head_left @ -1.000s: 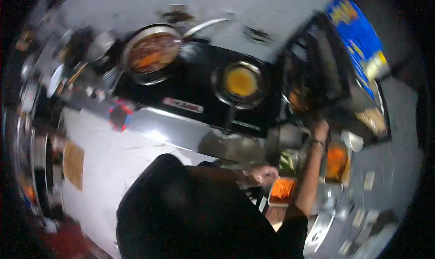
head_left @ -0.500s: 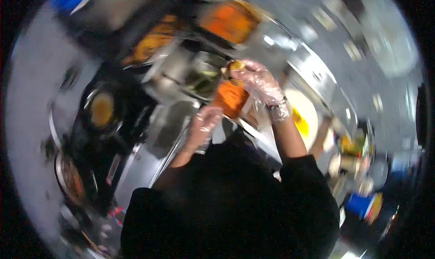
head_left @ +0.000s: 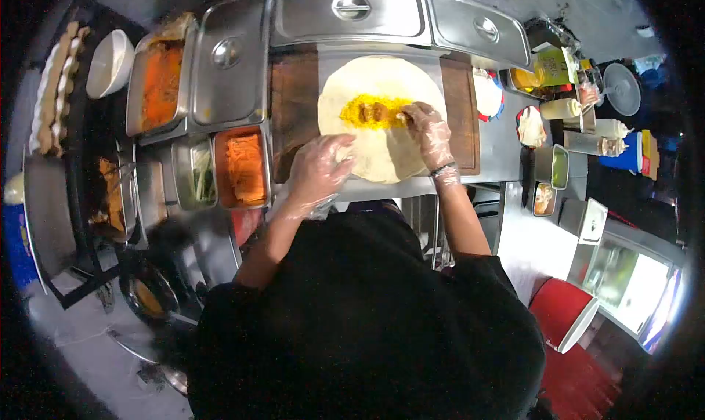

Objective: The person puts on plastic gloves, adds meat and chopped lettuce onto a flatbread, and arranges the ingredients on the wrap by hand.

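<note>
Yellow rice (head_left: 356,114) tops the wrap (head_left: 378,153) beneath the right hand (head_left: 433,135), its grip bunched; whether it pinches anything is unclear. The left hand (head_left: 314,172) curls by the wrap's edge, hold hidden. Seemingly thin, soft and light, the wrap suits rim handling.

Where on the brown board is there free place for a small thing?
On the board: a strip on each side of the flatbread, the left one partly taken by the left hand. Crowded: around the trays and bottles.
</note>
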Tool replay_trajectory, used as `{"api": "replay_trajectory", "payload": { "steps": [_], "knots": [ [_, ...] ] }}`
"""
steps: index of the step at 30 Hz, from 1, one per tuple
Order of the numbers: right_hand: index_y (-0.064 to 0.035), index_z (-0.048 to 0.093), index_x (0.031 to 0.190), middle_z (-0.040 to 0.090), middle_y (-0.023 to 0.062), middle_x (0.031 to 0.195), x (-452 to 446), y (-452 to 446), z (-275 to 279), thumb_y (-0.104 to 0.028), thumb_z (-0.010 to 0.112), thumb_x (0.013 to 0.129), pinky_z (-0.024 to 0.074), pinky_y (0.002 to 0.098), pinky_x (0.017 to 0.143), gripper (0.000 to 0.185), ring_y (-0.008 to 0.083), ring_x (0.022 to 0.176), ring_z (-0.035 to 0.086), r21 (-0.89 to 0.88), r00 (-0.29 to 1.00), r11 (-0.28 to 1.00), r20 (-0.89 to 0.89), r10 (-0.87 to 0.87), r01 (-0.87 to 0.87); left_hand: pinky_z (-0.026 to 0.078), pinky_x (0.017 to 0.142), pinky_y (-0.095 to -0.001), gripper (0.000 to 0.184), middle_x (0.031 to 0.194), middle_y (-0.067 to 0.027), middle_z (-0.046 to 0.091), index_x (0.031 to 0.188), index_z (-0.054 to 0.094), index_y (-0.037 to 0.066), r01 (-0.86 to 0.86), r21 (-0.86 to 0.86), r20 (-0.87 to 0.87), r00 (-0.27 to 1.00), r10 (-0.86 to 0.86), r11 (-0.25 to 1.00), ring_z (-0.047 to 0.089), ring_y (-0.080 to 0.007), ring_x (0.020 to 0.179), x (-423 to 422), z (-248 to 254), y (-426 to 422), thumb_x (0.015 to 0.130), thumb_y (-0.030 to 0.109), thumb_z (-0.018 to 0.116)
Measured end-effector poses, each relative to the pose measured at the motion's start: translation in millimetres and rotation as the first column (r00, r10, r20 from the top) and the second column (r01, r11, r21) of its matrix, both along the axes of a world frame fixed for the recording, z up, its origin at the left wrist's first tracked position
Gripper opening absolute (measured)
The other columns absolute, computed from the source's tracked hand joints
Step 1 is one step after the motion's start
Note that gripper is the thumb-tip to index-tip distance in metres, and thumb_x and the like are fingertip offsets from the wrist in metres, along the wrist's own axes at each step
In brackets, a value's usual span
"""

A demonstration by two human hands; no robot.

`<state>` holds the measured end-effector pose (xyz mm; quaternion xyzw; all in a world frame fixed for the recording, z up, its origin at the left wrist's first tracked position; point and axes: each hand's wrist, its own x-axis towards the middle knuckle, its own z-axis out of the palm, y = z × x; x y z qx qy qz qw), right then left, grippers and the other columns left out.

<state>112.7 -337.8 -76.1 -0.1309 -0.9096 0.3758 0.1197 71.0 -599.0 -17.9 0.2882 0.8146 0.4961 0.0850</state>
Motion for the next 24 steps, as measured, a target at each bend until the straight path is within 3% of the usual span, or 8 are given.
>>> {"api": "replay_trajectory", "payload": {
  "steps": [1,2,3,5,9,12,20,24],
  "knots": [
    [-0.0093,0.066,0.103,0.065,0.0164,0.103,-4.2,0.0,-7.1,-0.01,0.068,0.081,0.0534,0.0385,0.073,0.022,0.0331,0.087,0.065,-0.283,0.999,0.958,-0.006,-0.046,0.042,0.05,0.082,-0.0414,0.03,0.098,-0.0134,0.066,0.106,0.061,0.005,0.045,-0.025,-0.125,0.991,-0.048,0.999,0.063,-0.0334,0.093,-8.4,-1.3,16.6,0.078,0.013,0.069],
    [-0.0063,0.062,0.116,0.065,0.0159,0.109,-8.4,2.5,-11.0,-0.003,0.066,0.077,0.0521,0.0351,0.084,0.039,0.028,0.096,0.064,-0.208,0.998,0.978,0.055,0.011,0.001,0.049,0.085,-0.0429,0.036,0.101,-0.0149,0.064,0.11,0.059,0.005,0.08,-0.035,-0.259,0.962,-0.086,0.996,0.06,-0.0342,0.098,-17.9,-8.4,32.7,0.077,0.014,0.07],
    [-0.0063,0.062,0.116,0.065,0.0159,0.109,-12.1,1.7,-8.1,-0.003,0.066,0.077,0.0521,0.0351,0.084,0.039,0.028,0.096,0.064,-0.225,0.998,0.974,0.064,0.001,0.013,0.049,0.085,-0.0429,0.036,0.101,-0.0149,0.064,0.11,0.059,0.005,0.09,-0.051,-0.249,0.963,-0.1,0.995,0.06,-0.0342,0.098,-26.0,-12.9,47.7,0.077,0.014,0.07],
    [-0.004,0.061,0.115,0.063,0.0179,0.113,-16.9,1.0,-4.0,-0.003,0.065,0.077,0.0506,0.0378,0.088,0.039,0.0338,0.101,0.061,0.274,0.984,0.946,0.02,0.177,-0.176,0.049,0.088,-0.0421,0.04,0.107,-0.0116,0.064,0.111,0.06,0.008,0.089,-0.005,-0.338,0.937,-0.086,0.996,0.06,-0.0328,0.101,-37.4,-20.7,73.3,0.074,0.016,0.074],
    [-0.006,0.063,0.112,0.063,0.0172,0.112,-17.9,7.7,-7.4,-0.003,0.067,0.076,0.051,0.0393,0.088,0.036,0.0346,0.103,0.06,0.065,0.978,0.985,-0.12,0.168,-0.161,0.048,0.089,-0.0424,0.041,0.109,-0.0114,0.063,0.111,0.059,0.008,0.143,-0.121,-0.277,0.945,-0.172,0.982,0.059,-0.0324,0.103,-52.8,-37.5,103.6,0.074,0.018,0.074],
    [-0.0069,0.063,0.111,0.064,0.015,0.11,-11.6,8.7,12.7,-0.008,0.071,0.077,0.0522,0.0374,0.085,0.034,0.0308,0.098,0.063,-0.163,0.999,0.987,0.026,0.021,-0.016,0.048,0.089,-0.0418,0.032,0.102,-0.0097,0.066,0.103,0.063,0.008,0.134,-0.132,-0.29,0.942,-0.167,0.982,0.061,-0.0307,0.099,-54.6,-56.2,111.8,0.075,0.018,0.074],
    [-0.008,0.065,0.107,0.068,0.012,0.1,4.8,29.8,-12.1,-0.01,0.073,0.077,0.0538,0.034,0.08,0.031,0.0267,0.09,0.067,-0.183,0.996,0.982,-0.07,-0.049,0.035,0.048,0.085,-0.0409,0.028,0.093,-0.0078,0.068,0.096,0.065,0.008,0.123,-0.094,-0.342,0.928,-0.148,0.988,0.064,-0.0284,0.093,-52.0,-78.7,116.2,0.072,0.016,0.076],
    [-0.0041,0.065,0.104,0.069,0.0141,0.098,5.0,30.5,-13.8,-0.01,0.071,0.081,0.0545,0.0323,0.078,0.025,0.0242,0.088,0.069,-0.386,0.991,0.919,-0.065,-0.12,0.086,0.046,0.087,-0.0438,0.035,0.101,-0.0077,0.066,0.097,0.064,0.009,0.153,-0.084,-0.321,0.931,-0.172,0.985,0.061,-0.0285,0.1,-55.1,-64.3,122.7,0.068,0.018,0.079]
  ]
}}
